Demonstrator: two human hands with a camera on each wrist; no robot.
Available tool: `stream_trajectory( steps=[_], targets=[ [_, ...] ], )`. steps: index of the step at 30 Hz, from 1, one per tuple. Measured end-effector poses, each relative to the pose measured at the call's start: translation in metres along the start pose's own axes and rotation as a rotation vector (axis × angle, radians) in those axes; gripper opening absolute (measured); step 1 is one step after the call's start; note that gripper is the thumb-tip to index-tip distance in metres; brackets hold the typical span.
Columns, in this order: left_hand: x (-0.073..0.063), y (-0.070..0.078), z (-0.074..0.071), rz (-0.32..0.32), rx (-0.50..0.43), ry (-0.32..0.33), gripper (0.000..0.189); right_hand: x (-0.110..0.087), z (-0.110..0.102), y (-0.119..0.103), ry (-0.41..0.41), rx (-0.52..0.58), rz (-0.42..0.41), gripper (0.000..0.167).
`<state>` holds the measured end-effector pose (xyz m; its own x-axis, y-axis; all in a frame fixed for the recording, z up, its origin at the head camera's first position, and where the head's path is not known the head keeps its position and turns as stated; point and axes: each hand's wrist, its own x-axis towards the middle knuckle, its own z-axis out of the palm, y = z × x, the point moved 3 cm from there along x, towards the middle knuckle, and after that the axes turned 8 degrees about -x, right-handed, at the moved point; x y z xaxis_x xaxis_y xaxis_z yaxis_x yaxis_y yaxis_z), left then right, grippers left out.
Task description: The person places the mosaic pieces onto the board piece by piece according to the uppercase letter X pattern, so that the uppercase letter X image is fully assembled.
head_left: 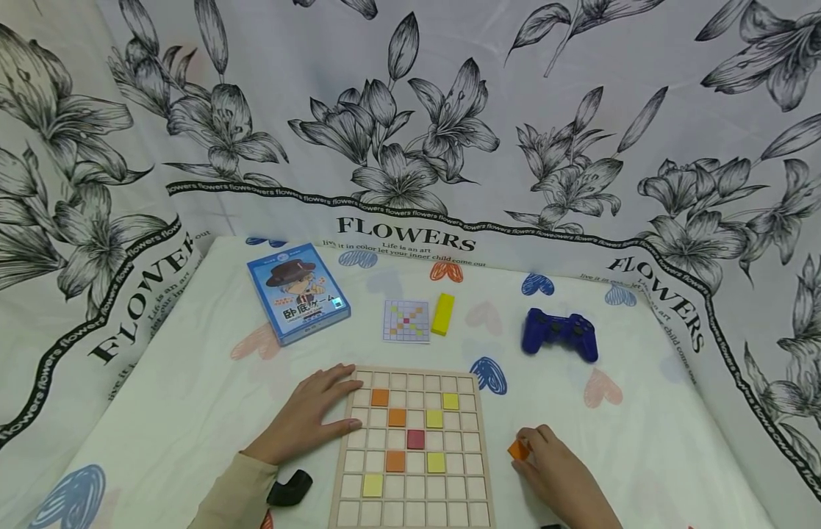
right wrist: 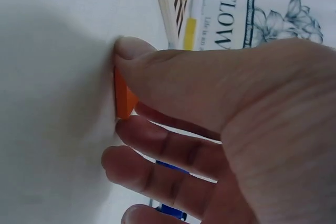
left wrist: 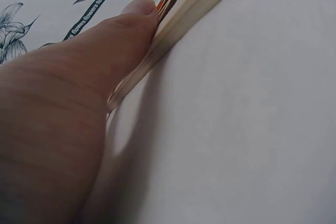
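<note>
A wooden grid board lies on the cloth, with orange, yellow and red square tiles in some cells. The red tile sits near the middle, between orange tiles on its left and yellow tiles on its right. My left hand rests at the board's upper left edge, fingers spread; the left wrist view has the thumb against the board's side. To the right of the board, my right hand pinches an orange tile between thumb and fingers, close over the cloth.
Behind the board lie a pattern card, a yellow bar and a blue game box. A blue game controller is at the back right. Some black object lies by the left sleeve. Flower-printed cloth hangs behind.
</note>
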<state>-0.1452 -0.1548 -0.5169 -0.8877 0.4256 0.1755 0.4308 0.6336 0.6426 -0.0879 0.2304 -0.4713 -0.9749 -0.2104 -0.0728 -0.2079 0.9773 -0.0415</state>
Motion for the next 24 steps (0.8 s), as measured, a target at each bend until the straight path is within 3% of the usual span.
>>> stream_trajectory(
  steps=[11, 18, 24],
  targets=[
    [-0.001, 0.000, 0.000, 0.002, 0.006, 0.002, 0.066, 0.000, -0.008, -0.010, 0.014, 0.056, -0.025, 0.028],
    [0.000, 0.002, -0.001, 0.021, 0.007, 0.026, 0.065, -0.004, -0.012, -0.034, -0.028, 0.176, -0.196, 0.025],
    [0.000, 0.003, -0.001, 0.031, 0.007, 0.033, 0.064, -0.007, -0.009, -0.056, -0.163, 0.251, -0.315, 0.025]
  ],
)
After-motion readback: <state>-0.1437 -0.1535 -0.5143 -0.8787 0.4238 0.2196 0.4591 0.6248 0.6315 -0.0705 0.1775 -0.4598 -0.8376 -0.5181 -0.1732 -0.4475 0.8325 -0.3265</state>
